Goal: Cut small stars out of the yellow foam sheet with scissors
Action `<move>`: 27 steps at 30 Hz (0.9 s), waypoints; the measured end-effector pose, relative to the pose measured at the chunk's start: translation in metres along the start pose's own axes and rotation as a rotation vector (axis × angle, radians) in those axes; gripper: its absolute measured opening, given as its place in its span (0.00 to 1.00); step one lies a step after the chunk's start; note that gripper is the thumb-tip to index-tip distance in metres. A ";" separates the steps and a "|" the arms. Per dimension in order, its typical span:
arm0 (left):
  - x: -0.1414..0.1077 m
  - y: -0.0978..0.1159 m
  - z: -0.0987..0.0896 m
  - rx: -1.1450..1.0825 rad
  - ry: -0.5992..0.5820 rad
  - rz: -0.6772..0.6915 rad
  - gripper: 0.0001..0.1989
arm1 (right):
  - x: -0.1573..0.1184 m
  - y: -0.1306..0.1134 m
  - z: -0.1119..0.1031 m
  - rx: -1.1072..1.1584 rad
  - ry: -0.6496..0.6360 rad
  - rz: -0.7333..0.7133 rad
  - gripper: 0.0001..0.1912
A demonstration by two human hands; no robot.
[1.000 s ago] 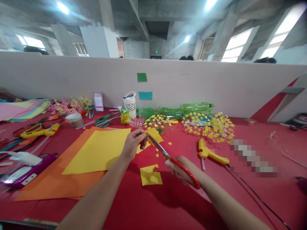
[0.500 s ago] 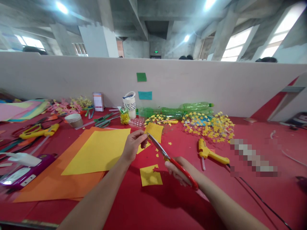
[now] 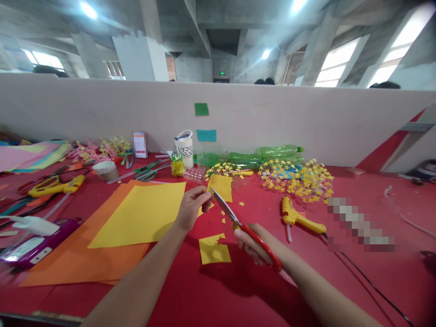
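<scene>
Two hands are up over the red table (image 3: 187, 290), scissors (image 3: 235, 219) between them. Right hand (image 3: 267, 234) is wrapped round the red handles; left hand (image 3: 194, 206) has thumb and fingers pinched together just by the blade tips. Can't make out what, if anything, sits in that pinch: too small.

Main risk, my read: a nicked fingertip. Points are right by the left thumb, so a slip of the right wrist would do it. Second: if there's a piece in the pinch, it could twist and tear from a weak grip. Third: loose yellow stars (image 3: 241, 204) could get mixed with scraps if a hand brushes them.

Scissors: straight silver blades, closed or nearly so, angled up-left, red loops. Below them: yellow square (image 3: 211, 254), flat, star-shaped hole at its top right. Yellow piece (image 3: 223, 184) lies behind the tips.
</scene>
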State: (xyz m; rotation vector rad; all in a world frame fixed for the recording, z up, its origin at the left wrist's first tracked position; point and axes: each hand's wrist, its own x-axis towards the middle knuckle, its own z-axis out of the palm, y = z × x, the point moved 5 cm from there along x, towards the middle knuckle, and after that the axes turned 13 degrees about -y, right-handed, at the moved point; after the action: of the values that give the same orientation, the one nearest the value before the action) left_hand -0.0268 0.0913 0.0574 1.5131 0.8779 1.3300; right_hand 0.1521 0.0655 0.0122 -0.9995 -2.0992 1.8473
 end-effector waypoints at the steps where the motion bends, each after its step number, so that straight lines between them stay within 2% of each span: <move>1: 0.000 0.000 0.000 0.003 0.000 -0.003 0.11 | 0.000 0.001 0.000 0.001 -0.002 0.002 0.25; 12: 0.002 -0.006 -0.001 -0.023 -0.014 0.002 0.11 | 0.002 0.002 0.003 0.053 0.028 0.022 0.26; 27: 0.002 -0.005 -0.003 -0.091 0.023 0.003 0.09 | 0.002 0.004 -0.001 0.034 0.069 0.042 0.25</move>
State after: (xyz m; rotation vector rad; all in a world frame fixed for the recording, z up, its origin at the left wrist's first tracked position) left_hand -0.0292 0.0953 0.0532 1.4318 0.8183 1.3738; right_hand 0.1523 0.0670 0.0085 -1.0914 -2.0155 1.8346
